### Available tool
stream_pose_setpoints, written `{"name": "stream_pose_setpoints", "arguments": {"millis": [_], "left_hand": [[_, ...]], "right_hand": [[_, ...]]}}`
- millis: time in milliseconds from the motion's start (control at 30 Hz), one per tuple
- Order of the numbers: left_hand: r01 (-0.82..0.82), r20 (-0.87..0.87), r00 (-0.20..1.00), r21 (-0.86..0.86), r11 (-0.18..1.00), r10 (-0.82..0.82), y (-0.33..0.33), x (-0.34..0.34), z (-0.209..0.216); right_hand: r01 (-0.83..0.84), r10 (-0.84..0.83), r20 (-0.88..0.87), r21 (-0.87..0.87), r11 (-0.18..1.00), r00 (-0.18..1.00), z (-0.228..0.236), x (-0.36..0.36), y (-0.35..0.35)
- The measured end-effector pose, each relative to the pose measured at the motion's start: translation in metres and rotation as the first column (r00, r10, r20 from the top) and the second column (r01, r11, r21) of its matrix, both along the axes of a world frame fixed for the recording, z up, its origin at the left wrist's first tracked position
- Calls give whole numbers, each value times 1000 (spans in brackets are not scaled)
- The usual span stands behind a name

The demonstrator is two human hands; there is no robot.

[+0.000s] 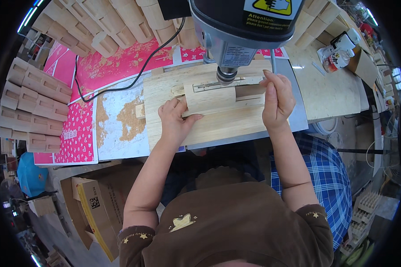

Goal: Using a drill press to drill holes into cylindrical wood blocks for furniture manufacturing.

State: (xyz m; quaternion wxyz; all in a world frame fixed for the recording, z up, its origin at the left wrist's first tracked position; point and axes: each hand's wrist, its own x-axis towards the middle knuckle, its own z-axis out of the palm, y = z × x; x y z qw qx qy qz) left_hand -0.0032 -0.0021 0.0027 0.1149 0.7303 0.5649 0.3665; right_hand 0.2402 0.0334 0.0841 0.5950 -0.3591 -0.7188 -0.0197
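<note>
Under the chuck (226,75) of a drill press (236,26) lies a pale, rounded wooden block (211,100) on a wooden board (165,124). A narrow slotted strip (249,80) runs along the block's top, beneath the chuck. My left hand (173,118) grips the block's left end, thumb along its near side and fingers partly hidden behind it. At the right end of the strip, my right hand (278,100) is closed with thumb and forefinger together. What sits between those fingertips, if anything, cannot be made out. Whether the drill bit touches the wood is hidden.
Stacks of similar wooden blocks (35,95) stand left and along the back (116,22). A black cable (133,84) crosses the pink covering (116,73), near sawdust (131,120). White bottles (338,53) stand at right. An open cardboard box (98,209) sits below left.
</note>
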Motion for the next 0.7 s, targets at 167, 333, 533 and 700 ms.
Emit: {"name": "stream_pose_setpoints", "arguments": {"millis": [167,333,533,700], "left_hand": [[-6,21,1000,-6,1000,6,-3,-3,-3],[-22,-24,999,31,999,23,4,21,3],[-4,13,1000,-10,1000,4,7,38,1],[-17,25,1000,-43,999,18,5,33,2]], "right_hand": [[-136,119,89,216,967,989,43,16,2],[172,-164,70,-130,977,984,157,1,61],[85,-48,130,-298,951,990,174,-5,70],[77,-34,215,-197,977,976,127,12,1]]}}
